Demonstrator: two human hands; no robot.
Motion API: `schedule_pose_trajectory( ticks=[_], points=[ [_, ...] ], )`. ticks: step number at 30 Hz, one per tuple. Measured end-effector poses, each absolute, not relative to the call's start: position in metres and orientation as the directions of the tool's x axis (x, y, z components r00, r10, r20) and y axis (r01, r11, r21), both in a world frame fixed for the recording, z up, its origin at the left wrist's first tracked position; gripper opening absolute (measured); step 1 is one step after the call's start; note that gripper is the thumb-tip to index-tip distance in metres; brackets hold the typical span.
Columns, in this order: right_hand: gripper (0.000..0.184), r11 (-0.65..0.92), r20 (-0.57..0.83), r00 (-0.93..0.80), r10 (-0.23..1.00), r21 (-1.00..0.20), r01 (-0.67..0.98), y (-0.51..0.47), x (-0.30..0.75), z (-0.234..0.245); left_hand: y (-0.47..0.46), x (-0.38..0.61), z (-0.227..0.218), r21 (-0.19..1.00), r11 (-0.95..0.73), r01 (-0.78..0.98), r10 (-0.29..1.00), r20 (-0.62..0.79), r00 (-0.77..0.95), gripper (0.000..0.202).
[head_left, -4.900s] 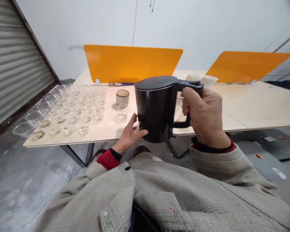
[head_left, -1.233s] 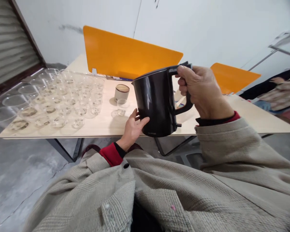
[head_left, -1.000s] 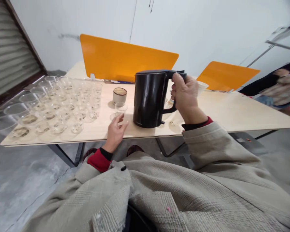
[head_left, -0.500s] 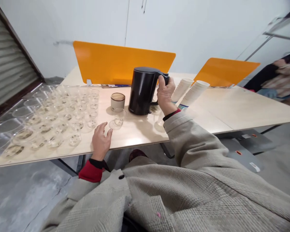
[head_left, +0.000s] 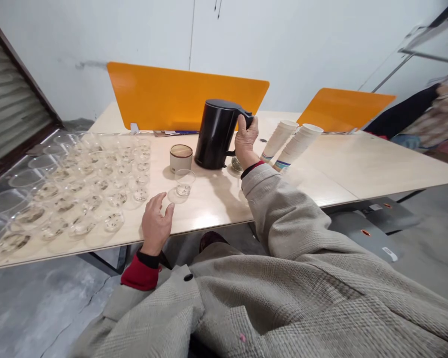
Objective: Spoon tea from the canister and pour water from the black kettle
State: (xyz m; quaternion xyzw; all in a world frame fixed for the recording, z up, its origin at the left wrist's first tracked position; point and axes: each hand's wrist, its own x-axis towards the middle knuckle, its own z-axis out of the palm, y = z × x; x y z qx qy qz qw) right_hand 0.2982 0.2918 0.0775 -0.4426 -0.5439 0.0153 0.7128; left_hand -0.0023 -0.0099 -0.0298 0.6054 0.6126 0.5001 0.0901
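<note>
A black electric kettle (head_left: 215, 133) stands upright on the pale wooden table (head_left: 216, 199), in front of an orange divider (head_left: 179, 97). My right hand (head_left: 245, 142) is wrapped round its handle. My left hand (head_left: 156, 223) rests near the table's front edge, fingers loosely spread, holding nothing. A small clear glass (head_left: 184, 182) stands just beyond its fingertips. A beige cup with a wooden lid (head_left: 180, 157) sits left of the kettle.
Several rows of small clear glasses (head_left: 78, 179) with bits in them cover the table's left side. Two stacks of paper cups (head_left: 291, 141) lie tilted right of the kettle. A second orange divider (head_left: 341, 109) is at the back right. Another person's sleeve (head_left: 414, 112) shows far right.
The kettle was held up near me with my left hand on its side; my right hand has set it down farther back on the table. My left hand came off it and lowered to the table edge.
</note>
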Motion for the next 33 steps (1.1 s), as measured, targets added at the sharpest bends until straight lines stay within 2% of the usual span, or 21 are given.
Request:
schedule_pose_trajectory(
  ticks=[8, 14, 17, 20, 23, 25, 27, 29, 31, 33],
  points=[
    [0.051, 0.583, 0.754, 0.386, 0.531, -0.656, 0.480, 0.302, 0.313, 0.085, -0.010, -0.002, -0.032, 0.743, -0.260, 0.617, 0.824, 0.503, -0.259, 0.044],
    [0.039, 0.496, 0.673, 0.345, 0.654, -0.726, 0.475, 0.290, 0.314, 0.100, -0.009, -0.002, -0.030, 0.740, -0.265, 0.618, 0.823, 0.508, -0.256, 0.045],
    [0.046, 0.396, 0.616, 0.374, 0.693, -0.759, 0.516, 0.279, 0.311, 0.110, -0.008, -0.003, -0.031, 0.754, -0.258, 0.604, 0.824, 0.498, -0.270, 0.046],
    [0.061, 0.356, 0.661, 0.374, 0.651, -0.701, 0.619, 0.244, 0.300, 0.112, -0.008, -0.005, -0.032, 0.772, -0.249, 0.585, 0.828, 0.483, -0.285, 0.046],
    [0.070, 0.508, 0.779, 0.202, 0.594, -0.558, 0.657, 0.179, 0.275, 0.086, -0.008, -0.008, -0.033, 0.788, -0.250, 0.563, 0.831, 0.473, -0.292, 0.046],
    [0.074, 0.580, 0.777, 0.096, 0.622, -0.540, 0.609, 0.131, 0.254, 0.054, -0.007, -0.010, -0.033, 0.805, -0.248, 0.539, 0.834, 0.460, -0.303, 0.048],
    [0.077, 0.576, 0.705, 0.031, 0.709, -0.603, 0.551, 0.094, 0.235, 0.019, -0.004, -0.011, -0.033, 0.825, -0.239, 0.513, 0.845, 0.437, -0.309, 0.052],
    [0.081, 0.493, 0.579, -0.004, 0.815, -0.691, 0.529, 0.077, 0.222, -0.008, 0.002, -0.012, -0.031, 0.837, -0.229, 0.498, 0.862, 0.412, -0.296, 0.057],
    [0.086, 0.417, 0.441, -0.082, 0.894, -0.748, 0.517, 0.077, 0.214, -0.021, 0.012, -0.014, -0.028, 0.836, -0.225, 0.500, 0.879, 0.396, -0.267, 0.063],
    [0.091, 0.386, 0.343, -0.179, 0.922, -0.773, 0.504, 0.087, 0.210, -0.023, 0.025, -0.015, -0.027, 0.833, -0.222, 0.507, 0.896, 0.379, -0.229, 0.071]
  ],
)
